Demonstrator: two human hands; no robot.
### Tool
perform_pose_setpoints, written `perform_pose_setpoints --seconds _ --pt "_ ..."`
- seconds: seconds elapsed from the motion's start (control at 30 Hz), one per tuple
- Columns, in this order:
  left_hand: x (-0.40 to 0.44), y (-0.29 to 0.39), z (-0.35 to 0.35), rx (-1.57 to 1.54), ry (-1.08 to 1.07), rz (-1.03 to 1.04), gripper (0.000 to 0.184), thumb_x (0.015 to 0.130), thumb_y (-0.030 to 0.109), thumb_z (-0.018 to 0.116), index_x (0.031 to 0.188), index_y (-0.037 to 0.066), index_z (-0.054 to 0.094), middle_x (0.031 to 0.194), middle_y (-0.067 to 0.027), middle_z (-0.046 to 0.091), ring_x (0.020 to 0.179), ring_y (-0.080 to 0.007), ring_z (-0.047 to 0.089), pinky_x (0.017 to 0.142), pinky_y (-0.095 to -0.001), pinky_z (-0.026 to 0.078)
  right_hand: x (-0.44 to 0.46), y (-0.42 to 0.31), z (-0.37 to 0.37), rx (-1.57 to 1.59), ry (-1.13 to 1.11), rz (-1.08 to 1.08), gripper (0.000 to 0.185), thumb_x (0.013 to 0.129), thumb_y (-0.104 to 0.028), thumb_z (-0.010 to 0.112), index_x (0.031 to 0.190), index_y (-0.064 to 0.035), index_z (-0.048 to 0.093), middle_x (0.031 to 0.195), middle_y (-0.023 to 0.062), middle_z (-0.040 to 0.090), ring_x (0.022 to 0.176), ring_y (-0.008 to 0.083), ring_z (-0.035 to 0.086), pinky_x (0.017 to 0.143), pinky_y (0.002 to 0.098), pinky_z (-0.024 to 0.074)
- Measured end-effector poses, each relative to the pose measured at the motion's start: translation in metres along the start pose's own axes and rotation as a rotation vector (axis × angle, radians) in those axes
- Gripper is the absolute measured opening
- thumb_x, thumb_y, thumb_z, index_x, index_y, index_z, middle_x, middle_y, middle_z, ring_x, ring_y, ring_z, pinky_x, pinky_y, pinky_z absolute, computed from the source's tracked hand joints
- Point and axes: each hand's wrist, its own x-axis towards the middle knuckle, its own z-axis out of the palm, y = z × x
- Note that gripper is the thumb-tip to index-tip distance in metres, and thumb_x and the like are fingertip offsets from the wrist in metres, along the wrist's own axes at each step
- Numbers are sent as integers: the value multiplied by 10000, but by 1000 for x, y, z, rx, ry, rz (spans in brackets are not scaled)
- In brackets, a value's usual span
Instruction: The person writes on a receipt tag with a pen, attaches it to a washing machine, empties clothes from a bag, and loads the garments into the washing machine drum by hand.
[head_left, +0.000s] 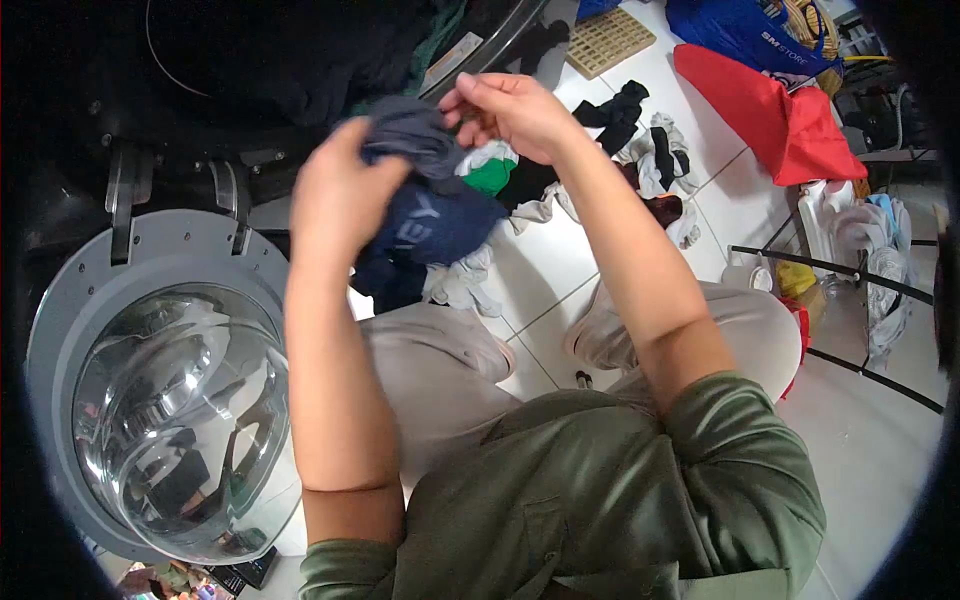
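My left hand [340,195], slightly blurred by motion, is closed on a bunched dark grey garment [415,135] in front of the washing machine opening. At the garment's right edge, my right hand [510,115] is raised with its fingers loosely curled and apart; nothing shows in its grasp. Below the hands is a navy garment [430,220] with pale lettering, partly hidden by my left hand. Dark clothes [330,60] show dimly in the machine's drum.
The round glass door [185,420] hangs wide open on my left. Socks and small clothes [620,115] lie scattered on the white tiles. Around them are a tan grid mat [610,43], a red cloth bag [765,115], a blue store bag [740,40] and a black metal rack [865,275].
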Motion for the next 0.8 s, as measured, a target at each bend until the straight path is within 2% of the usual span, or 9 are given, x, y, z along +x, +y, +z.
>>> perform_pose_setpoints --seconds 0.13,0.2,0.23,0.37,0.47,0.53,0.63,0.67,0.8 --pt "-10 -9 -31 -281 378 -71 369 774 182 677 1103 19 638 949 -125 696 897 -172 639 830 -287 465 86 137 -81 -904 219 1 462 761 -362 740 1066 -27 653 1050 170 671 991 323 635 863 388 491" --pt "-10 -11 -33 -319 382 -46 347 785 171 686 1095 20 645 950 -102 697 889 -147 623 831 -275 459 102 230 -108 -1216 186 -139 600 768 -248 708 1282 -29 488 1233 227 564 1122 359 558 954 413 446" --pt "-10 -10 -33 -338 387 -34 337 790 166 690 1090 20 648 950 -91 697 885 -135 615 832 -269 456 89 241 -103 -1237 113 44 662 783 -225 686 1342 4 416 1284 234 526 1147 365 544 957 418 443" --pt "-6 -11 -32 -456 366 -119 280 814 143 695 1060 11 665 940 -69 690 868 -119 603 795 -253 461 42 300 -116 -1544 89 366 439 761 -301 710 1115 -57 621 1121 166 637 1000 326 624 830 440 500" --pt "-10 -9 -32 -780 312 -247 265 834 143 685 1067 19 660 952 -65 681 846 -118 609 761 -241 469 32 251 -133 -1554 -211 406 336 748 -360 741 897 -66 676 967 139 682 894 304 649 787 410 507" --pt "-14 1 -34 -924 318 -297 266 848 145 677 1085 28 650 964 -62 674 832 -118 615 744 -236 475 19 144 -107 -1295 -124 383 355 725 -387 782 855 -68 694 767 111 670 744 264 628 706 356 481" --pt "-11 -14 -33 -933 271 -207 287 864 160 666 1117 30 627 988 -67 666 879 -125 615 793 -242 476 12 24 -56 -1271 -267 69 227 750 -240 772 851 -50 700 754 71 660 723 170 613 662 333 475" --pt "-10 -15 -33 -915 268 -167 287 866 163 665 1117 28 626 988 -67 664 888 -124 613 803 -243 473 10 0 -44 -1142 -333 -290 293 728 -348 758 844 -82 712 781 96 674 733 235 632 681 350 489" --pt "-23 8 -33 -780 -65 33 546 778 151 748 1249 23 504 1110 -80 614 986 -152 581 883 -284 458 -21 -89 44 -1068 -381 -512 293 751 -344 737 826 -63 702 685 75 652 665 181 637 630 327 490"
